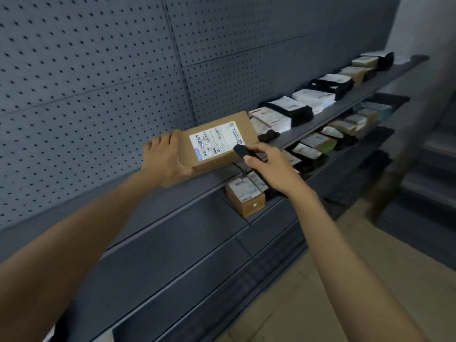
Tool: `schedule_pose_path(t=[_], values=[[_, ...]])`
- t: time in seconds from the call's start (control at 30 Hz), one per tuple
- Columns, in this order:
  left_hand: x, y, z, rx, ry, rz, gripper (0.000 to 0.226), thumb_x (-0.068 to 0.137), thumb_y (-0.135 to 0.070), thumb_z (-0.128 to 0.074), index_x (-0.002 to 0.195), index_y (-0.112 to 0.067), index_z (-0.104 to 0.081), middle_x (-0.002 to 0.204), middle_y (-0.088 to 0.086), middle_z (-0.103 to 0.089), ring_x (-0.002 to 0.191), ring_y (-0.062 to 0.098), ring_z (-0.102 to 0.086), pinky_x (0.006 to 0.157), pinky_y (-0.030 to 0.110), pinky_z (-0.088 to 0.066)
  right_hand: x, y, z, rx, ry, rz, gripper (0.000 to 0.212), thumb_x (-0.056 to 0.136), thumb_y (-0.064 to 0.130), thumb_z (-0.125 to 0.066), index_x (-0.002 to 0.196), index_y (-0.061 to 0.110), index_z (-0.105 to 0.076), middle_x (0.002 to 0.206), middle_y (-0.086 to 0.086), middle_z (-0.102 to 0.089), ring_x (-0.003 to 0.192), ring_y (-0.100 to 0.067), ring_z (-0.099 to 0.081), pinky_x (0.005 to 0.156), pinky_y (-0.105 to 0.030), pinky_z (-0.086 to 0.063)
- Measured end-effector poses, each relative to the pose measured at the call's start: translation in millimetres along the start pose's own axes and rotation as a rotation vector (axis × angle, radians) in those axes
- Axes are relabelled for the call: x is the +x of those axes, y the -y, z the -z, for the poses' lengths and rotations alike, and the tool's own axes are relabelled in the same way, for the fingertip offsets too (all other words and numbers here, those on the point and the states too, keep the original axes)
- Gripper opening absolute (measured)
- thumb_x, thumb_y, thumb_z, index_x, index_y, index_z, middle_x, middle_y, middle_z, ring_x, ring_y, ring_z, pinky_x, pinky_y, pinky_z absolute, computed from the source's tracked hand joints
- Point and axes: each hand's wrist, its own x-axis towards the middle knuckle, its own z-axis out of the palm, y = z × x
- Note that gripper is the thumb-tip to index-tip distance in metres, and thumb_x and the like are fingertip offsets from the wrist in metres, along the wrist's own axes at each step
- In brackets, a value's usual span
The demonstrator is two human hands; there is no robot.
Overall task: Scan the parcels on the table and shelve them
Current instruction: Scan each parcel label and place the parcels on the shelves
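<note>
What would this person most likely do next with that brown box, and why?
Likely trigger the scanner: the right hand holds its tip at the label of the brown box, which the left hand steadies on the shelf.

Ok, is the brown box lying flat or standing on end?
Lying flat: the brown box rests on the shelf, white label facing up, left hand gripping its end.

bears on the top grey shelf (214,178) a brown labelled box (217,141) beside a row of parcels (286,109); on the lower shelf (278,206), a small brown box (245,198), more parcels (315,141).
</note>
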Motion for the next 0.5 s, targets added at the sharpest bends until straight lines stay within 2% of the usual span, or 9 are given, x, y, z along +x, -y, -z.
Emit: schedule_pose_path(t=[0.13,0.23,0.37,0.5], values=[[0,-3,-9,0.127,0.128,0.180,0.119,0.065,-0.076,-0.070,0.152,-0.013,-0.021,0.149,0.015,-0.037,0.133,0.039,-0.037,0.110,0.057,-0.029,42,-16,12,0.042,0.160,0.084,0.038,0.098,0.030,-0.062,0.134,0.019,-0.061,0.130,0.003,-0.063,0.118,-0.009,-0.054,0.095,-0.023,-0.039],[-10,-14,-20,0.161,0.207,0.291,0.112,0.068,-0.083,-0.061,0.152,-0.023,-0.017,0.146,0.016,-0.038,0.130,0.042,-0.039,0.106,0.060,-0.031,63,-29,20,0.041,0.228,0.117,0.037,0.097,0.030,-0.062,0.132,0.019,-0.061,0.129,0.001,-0.063,0.118,-0.013,-0.056,0.097,-0.028,-0.042],[-16,-35,-21,0.221,0.255,0.369,0.099,0.072,-0.086,-0.050,0.150,-0.035,-0.015,0.144,0.019,-0.036,0.128,0.044,-0.039,0.105,0.060,-0.032,84,-36,23,0.012,0.348,0.158,0.039,0.098,0.029,-0.061,0.135,0.017,-0.060,0.131,0.000,-0.061,0.117,-0.012,-0.055,0.091,-0.024,-0.038],[10,-60,-19,0.135,0.357,0.462,0.090,0.074,-0.088,-0.039,0.148,-0.040,-0.018,0.147,0.020,-0.035,0.133,0.047,-0.036,0.105,0.062,-0.031,106,-42,32,0.022,0.385,0.164,0.040,0.098,0.032,-0.060,0.136,0.021,-0.058,0.130,0.002,-0.059,0.116,-0.012,-0.054,0.092,-0.028,-0.040]])
